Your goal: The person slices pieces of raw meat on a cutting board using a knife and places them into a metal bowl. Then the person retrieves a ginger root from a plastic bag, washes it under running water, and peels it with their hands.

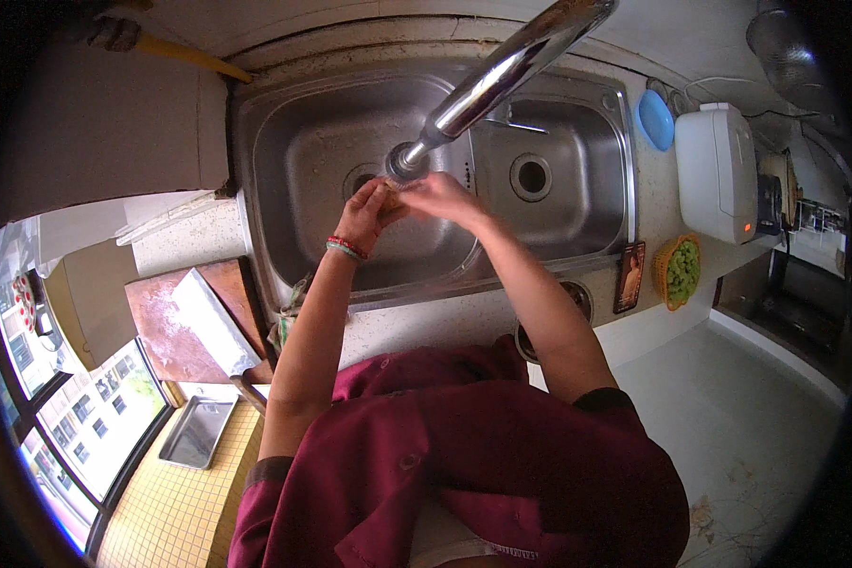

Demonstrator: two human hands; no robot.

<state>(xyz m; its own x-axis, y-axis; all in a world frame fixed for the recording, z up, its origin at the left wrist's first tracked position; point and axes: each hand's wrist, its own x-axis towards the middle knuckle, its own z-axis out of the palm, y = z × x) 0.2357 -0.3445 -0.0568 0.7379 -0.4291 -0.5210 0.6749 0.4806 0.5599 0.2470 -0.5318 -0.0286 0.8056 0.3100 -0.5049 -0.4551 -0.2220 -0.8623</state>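
Observation:
Over the left basin of a stainless steel double sink (pixel 312 142), my left hand (pixel 362 213) pinches a small pale-brown piece (pixel 392 190), mostly hidden by the fingers. What it is, I cannot tell. Red and green bead bracelets (pixel 346 246) circle that wrist. My right hand (pixel 444 195) is at the same piece from the other side, its fingers blurred; whether it grips is unclear. Both hands are right under the head of a chrome faucet (pixel 406 162). Behind my left fingers, a drain (pixel 364 177) partly shows.
At left, a cleaver (pixel 213 323) lies on a wooden cutting board (pixel 156 312), near a metal tray (pixel 197 432). A cloth (pixel 287 319) hangs by the sink corner. To the right are a blue bowl (pixel 655 119), a white appliance (pixel 713 174), a phone (pixel 630 277) and a basket of green produce (pixel 681 273).

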